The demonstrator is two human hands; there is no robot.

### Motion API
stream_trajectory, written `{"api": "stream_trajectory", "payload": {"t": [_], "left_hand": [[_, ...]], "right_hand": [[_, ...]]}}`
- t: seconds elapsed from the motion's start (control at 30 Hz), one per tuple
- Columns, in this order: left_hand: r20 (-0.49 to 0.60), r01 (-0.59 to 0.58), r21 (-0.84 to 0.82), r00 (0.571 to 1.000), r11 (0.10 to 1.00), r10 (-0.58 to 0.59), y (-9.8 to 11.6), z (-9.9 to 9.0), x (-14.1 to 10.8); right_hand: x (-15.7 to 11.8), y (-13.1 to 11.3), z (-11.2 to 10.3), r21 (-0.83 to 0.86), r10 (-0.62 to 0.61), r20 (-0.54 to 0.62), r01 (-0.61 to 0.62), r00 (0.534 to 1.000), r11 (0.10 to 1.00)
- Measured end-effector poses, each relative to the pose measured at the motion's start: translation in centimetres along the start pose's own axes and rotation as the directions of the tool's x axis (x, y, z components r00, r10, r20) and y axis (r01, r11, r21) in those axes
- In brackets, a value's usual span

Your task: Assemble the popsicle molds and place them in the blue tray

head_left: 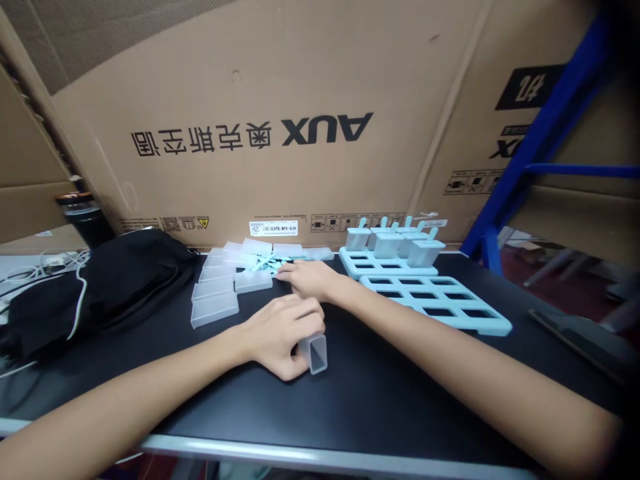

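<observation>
My left hand [285, 333] is closed round a clear popsicle mold [317, 353], a small box-shaped cup whose open end faces right and toward me. Beyond it, my right hand [307, 277] reaches left across the table, fingertips at a pile of light-blue popsicle sticks [267, 261]. Whether those fingers grip a stick is hidden. Several more clear molds [215, 309] lie around the pile. To the right, a light-blue rack [357, 267] carries several molds [426, 253] upright with blue stick lids in them. A second blue rack [487, 325] with bare slots lies in front, partly behind my right forearm.
A black bag [140, 273], white cables [83, 287] and a dark bottle [85, 217] are at the left. A large cardboard box [300, 80] walls off the back. A blue metal frame [525, 160] and a dark flat object [580, 340] are at the right.
</observation>
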State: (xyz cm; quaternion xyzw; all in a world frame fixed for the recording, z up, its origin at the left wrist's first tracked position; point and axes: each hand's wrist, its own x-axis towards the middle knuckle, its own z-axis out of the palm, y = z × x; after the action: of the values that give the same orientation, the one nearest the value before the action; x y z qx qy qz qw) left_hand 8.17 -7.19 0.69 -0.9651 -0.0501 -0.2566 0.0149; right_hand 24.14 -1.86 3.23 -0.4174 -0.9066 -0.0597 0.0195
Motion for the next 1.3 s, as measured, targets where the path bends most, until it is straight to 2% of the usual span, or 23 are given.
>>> {"api": "stream_trajectory", "payload": {"t": [0.13, 0.23, 0.33, 0.43, 0.53, 0.67, 0.73, 0.8, 0.83, 0.87, 0.93, 1.0, 1.03, 1.1, 1.17, 1.3], "left_hand": [[0.059, 0.002, -0.017, 0.998, 1.0, -0.001, -0.2, 0.2, -0.1], [0.06, 0.03, -0.014, 0.998, 0.999, -0.029, -0.3, 0.4, -0.2], [0.052, 0.037, -0.011, 0.998, 0.999, -0.037, -0.4, 0.5, -0.2], [0.055, 0.06, 0.017, 0.997, 0.998, -0.061, -0.3, 0.5, -0.3], [0.096, 0.125, 0.049, 0.987, 0.991, -0.13, 0.1, 0.4, -0.4], [0.146, 0.219, 0.071, 0.963, 0.973, -0.228, 0.5, 0.2, -0.1], [0.147, 0.271, 0.086, 0.948, 0.959, -0.281, 0.5, 0.1, 0.1], [0.135, 0.329, 0.099, 0.931, 0.939, -0.34, 0.3, 0.1, 0.2], [0.124, 0.364, 0.108, 0.918, 0.925, -0.375, 0.2, 0.1, 0.2], [0.105, 0.401, 0.117, 0.905, 0.909, -0.412, 0.0, 0.2, 0.2], [0.035, 0.468, 0.13, 0.879, 0.874, -0.476, -0.3, 0.4, 0.0], [-0.075, 0.51, 0.121, 0.86, 0.851, -0.505, -0.6, 0.8, -0.3], [-0.129, 0.521, 0.11, 0.852, 0.847, -0.507, -0.8, 0.9, -0.4], [-0.199, 0.528, 0.094, 0.841, 0.844, -0.503, -1.0, 0.9, -0.6], [-0.188, 0.525, 0.092, 0.843, 0.846, -0.503, -1.0, 0.7, -0.6], [-0.1, 0.498, 0.048, 0.865, 0.866, -0.492, -1.1, -0.1, -0.4]], "right_hand": [[-1.0, 0.1, 0.0, -0.07, 0.075, -0.023, -0.076, 0.997, 0.995], [-2.7, 0.8, 0.4, -0.071, 0.091, -0.07, -0.096, 0.993, 0.993], [-3.0, 1.5, 0.8, -0.034, 0.072, -0.114, -0.076, 0.991, 0.996], [-1.9, 1.4, 0.7, -0.016, 0.022, -0.052, -0.023, 0.998, 1.0], [-1.3, 0.8, 0.2, -0.058, 0.025, 0.031, -0.024, 0.999, 0.998], [-3.7, 0.4, -0.4, -0.102, 0.064, 0.022, -0.061, 0.998, 0.993], [-5.5, 0.6, -0.8, -0.026, 0.079, -0.02, -0.079, 0.997, 0.997], [-7.1, 1.1, -1.5, 0.209, 0.094, -0.069, -0.078, 0.993, 0.975], [-7.8, 1.2, -2.0, 0.374, 0.108, -0.094, -0.065, 0.99, 0.925], [-8.2, 1.3, -2.5, 0.542, 0.128, -0.115, -0.046, 0.985, 0.839], [-8.7, 1.2, -3.5, 0.792, 0.172, -0.136, 0.003, 0.976, 0.61], [-8.7, 0.7, -4.0, 0.908, 0.183, -0.113, 0.027, 0.976, 0.419], [-8.6, 0.4, -4.0, 0.934, 0.154, -0.08, 0.021, 0.985, 0.356], [-8.3, -0.4, -3.6, 0.96, 0.064, -0.007, -0.011, 0.998, 0.28], [-8.0, -1.0, -2.8, 0.971, 0.018, 0.042, -0.045, 0.999, 0.233], [-7.5, -1.5, -1.7, 0.976, 0.08, 0.058, -0.074, 0.995, 0.207]]}}
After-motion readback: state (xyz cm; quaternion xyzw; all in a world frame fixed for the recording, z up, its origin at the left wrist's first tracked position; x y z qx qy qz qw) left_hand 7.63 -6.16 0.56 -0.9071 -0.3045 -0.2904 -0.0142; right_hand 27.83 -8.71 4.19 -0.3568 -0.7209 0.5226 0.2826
